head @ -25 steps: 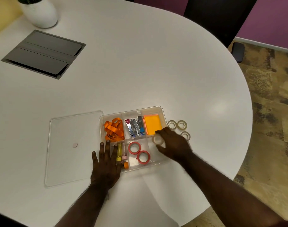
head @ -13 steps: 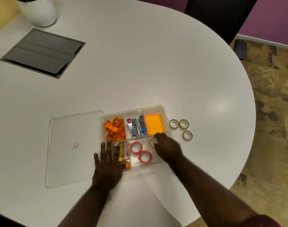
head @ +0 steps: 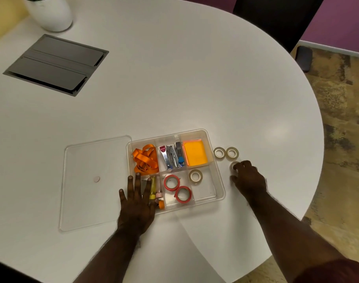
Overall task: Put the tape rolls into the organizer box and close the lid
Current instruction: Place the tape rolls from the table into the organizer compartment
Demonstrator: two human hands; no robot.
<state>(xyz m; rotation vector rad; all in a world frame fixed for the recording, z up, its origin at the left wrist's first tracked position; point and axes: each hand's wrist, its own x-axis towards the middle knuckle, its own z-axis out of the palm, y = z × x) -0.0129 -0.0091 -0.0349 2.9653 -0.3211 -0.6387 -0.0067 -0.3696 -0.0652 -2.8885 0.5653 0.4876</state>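
The clear organizer box (head: 221, 181) lies open near the table's front edge. Its lid (head: 92, 180) lies flat to the left, touching it. A clear tape roll (head: 195, 176) lies in the front right compartment and two red rolls (head: 171, 182) (head: 183, 194) in the front middle one. Two clear rolls (head: 219, 153) (head: 232, 153) sit on the table right of the box. A third (head: 233, 165) lies just in front of them, under the curled fingertips of my right hand (head: 248, 178); the thumb is still apart from it. My left hand (head: 136, 203) rests flat on the box's front left corner.
The back compartments hold orange ribbon (head: 146, 160), staplers (head: 172, 157) and an orange note pad (head: 195, 154). Markers (head: 154, 186) lie under my left fingers. A grey cable hatch (head: 56, 64) and a white pot (head: 52, 13) are at the far left. The table edge curves close on the right.
My right hand left a clear roll in the front right compartment and moved right, out of the box, onto the nearest roll on the table. My left hand stayed put.
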